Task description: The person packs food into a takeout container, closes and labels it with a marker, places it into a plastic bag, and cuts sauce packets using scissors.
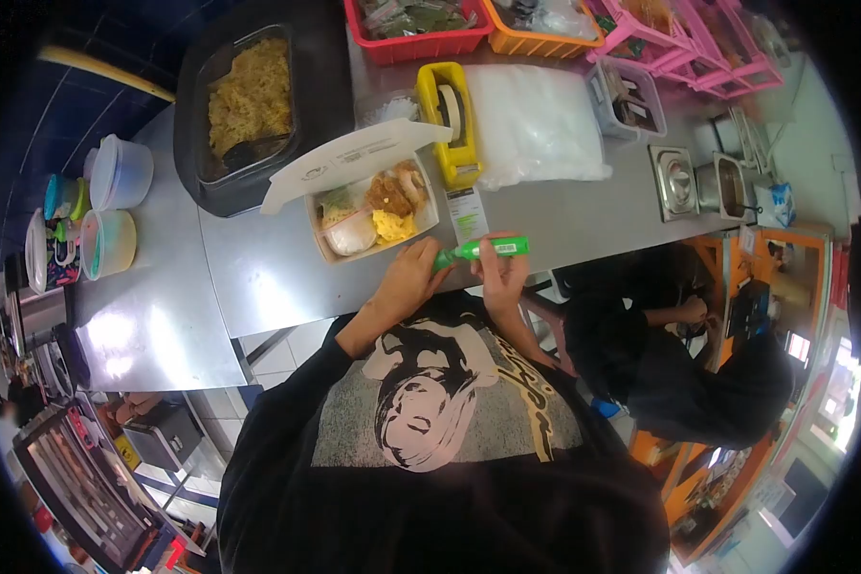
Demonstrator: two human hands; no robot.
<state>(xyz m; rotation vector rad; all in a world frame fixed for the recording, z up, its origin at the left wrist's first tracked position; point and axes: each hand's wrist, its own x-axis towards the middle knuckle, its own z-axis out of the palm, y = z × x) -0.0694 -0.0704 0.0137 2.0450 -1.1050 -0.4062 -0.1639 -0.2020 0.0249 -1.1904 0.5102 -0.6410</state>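
Observation:
A green marker [493, 248] lies between my two hands at the table's front edge. My left hand [407, 279] closes its fingers round the marker's left end. The other end is pinched between the thumb and fingers of my right hand [500, 275]. I cannot see whether the cap is on. Just beyond my hands stands an open paper food box [359, 254] with its lid tipped back. Inside are fried breaded pieces [397, 191], yellow egg-like food [393, 227] and a small pale round tub [349, 233]. A printed slip [468, 218] lies right of the box.
Behind the box are a black rice container [196, 124], a yellow tape dispenser [460, 158] and a pile of clear plastic bags [531, 120]. Red [419, 46] and orange [545, 43] baskets line the back. Plastic tubs [108, 244] stand left. Another person [679, 364] sits at the right.

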